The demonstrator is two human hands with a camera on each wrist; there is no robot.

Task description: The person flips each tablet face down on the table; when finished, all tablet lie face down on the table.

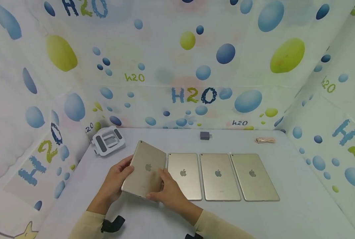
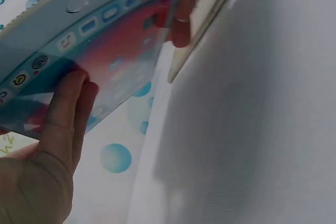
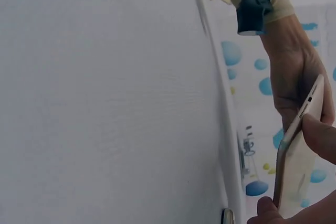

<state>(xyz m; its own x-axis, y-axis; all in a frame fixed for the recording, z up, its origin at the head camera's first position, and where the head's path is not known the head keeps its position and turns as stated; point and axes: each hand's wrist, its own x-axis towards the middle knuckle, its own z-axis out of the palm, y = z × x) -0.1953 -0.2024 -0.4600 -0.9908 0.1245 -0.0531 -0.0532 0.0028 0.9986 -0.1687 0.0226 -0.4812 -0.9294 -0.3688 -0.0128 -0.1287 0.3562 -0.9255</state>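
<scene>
Both hands grip one gold iPad (image 1: 144,171) — left hand (image 1: 116,181) and right hand (image 1: 168,191) at opposite edges; lower it flat, clear of the iPad (image 1: 184,176) beside the right hand.

"H2O" in large blue and green letters on the back curtain (image 1: 193,95); smaller "h2O" at upper left (image 1: 134,77) and lower right (image 1: 240,123) of the same cloth. "H2O" again, slanted, on both side curtains. Apple logo on the held tablet (image 1: 148,167) and on three flat tablets (image 1: 218,173).
</scene>
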